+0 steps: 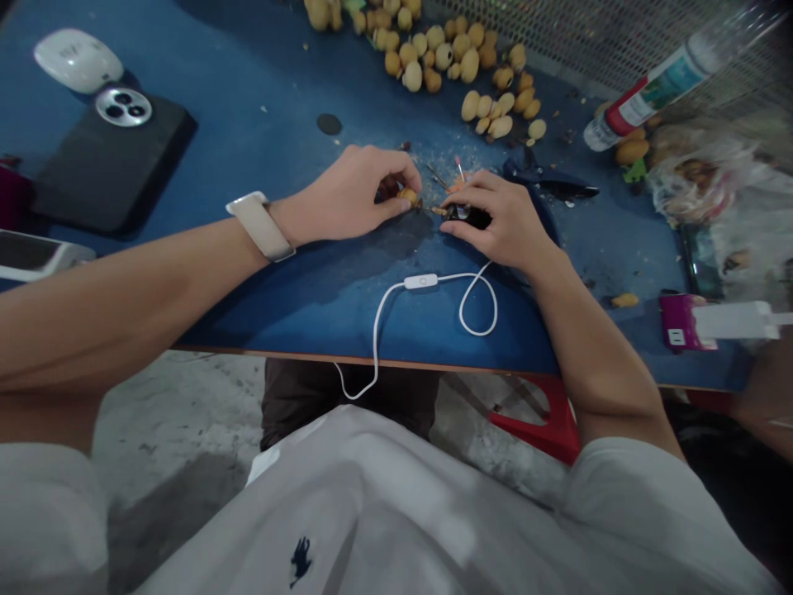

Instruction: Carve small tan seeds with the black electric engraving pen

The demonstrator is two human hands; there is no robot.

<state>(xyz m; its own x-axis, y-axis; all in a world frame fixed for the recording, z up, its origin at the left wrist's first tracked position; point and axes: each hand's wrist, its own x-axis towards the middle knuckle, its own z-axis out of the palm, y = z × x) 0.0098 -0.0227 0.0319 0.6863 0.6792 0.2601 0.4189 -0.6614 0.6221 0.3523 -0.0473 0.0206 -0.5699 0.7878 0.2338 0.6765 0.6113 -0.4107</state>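
Observation:
My left hand (pixel 353 194) pinches a small tan gourd (pixel 409 197) between thumb and fingertips, above the blue tabletop (pixel 297 289). My right hand (pixel 511 215) is closed around a small black rotary tool (pixel 472 216), its thin tip pointing at the gourd. Whether tip and gourd touch, I cannot tell. A white cord with an inline switch (pixel 421 282) loops over the table and runs up to below my right hand. Just beyond the hands lie pale shavings, a thin metal bit (pixel 437 175) and a pink-tipped bit (pixel 459 168).
A heap of small gourds (pixel 443 54) lies at the back against a perforated metal panel (pixel 570 37). Left are a black phone (pixel 117 165) and a white case (pixel 78 60). Right are a plastic bottle (pixel 650 95), plastic bags (pixel 700 169) and a purple box (pixel 681 322). Below stands a red stool (pixel 545 421).

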